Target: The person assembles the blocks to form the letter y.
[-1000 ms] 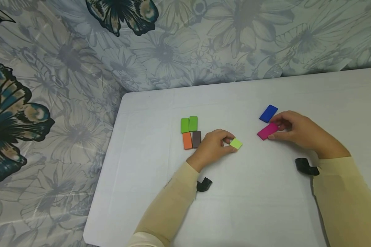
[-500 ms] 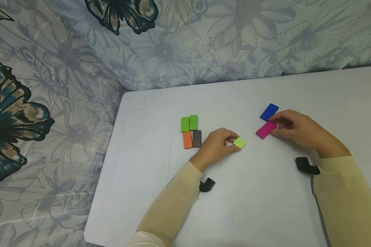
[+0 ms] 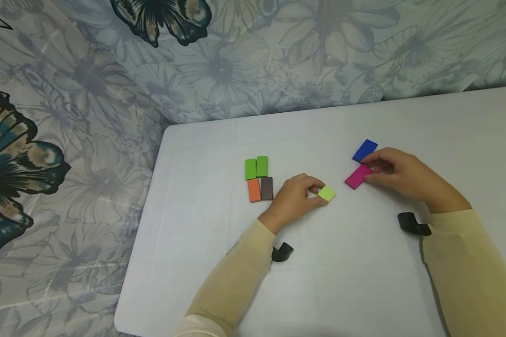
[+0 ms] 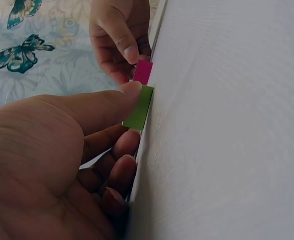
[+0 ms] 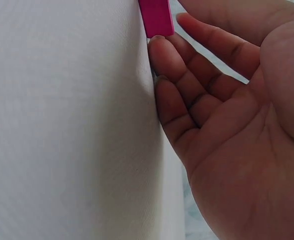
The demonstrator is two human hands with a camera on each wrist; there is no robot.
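In the head view, the left hand [image 3: 294, 199] is pinching a lime green block [image 3: 326, 193] between thumb and curled fingers, holding it low over the middle of the white surface [image 3: 219, 262], while the right hand [image 3: 398, 175] is touching a magenta block [image 3: 358, 176] with its fingertips, fingers bent, closer to the far edge. A blue block [image 3: 365, 150] is lying just beyond the magenta one, touching or nearly touching its far end, and a tidy cluster of two green blocks [image 3: 256, 167], an orange block [image 3: 254, 190] and a brown block [image 3: 267, 188] is sitting just left of the left hand. In the left wrist view, the thumb is pressing on the top edge of the lime green block [image 4: 139, 107], with the other fingers curling under it; the magenta block [image 4: 143, 72] is showing right behind it, under the other hand's fingers. In the right wrist view, the right hand [image 5: 226, 115] is looking fairly relaxed, its fingertips resting against the end of the magenta block [image 5: 156, 17] rather than closing round it. Judging from this, the work is going best if each block is being kept flat, guided by light fingertip pressure, and kept from nudging the blue block or the neat cluster.
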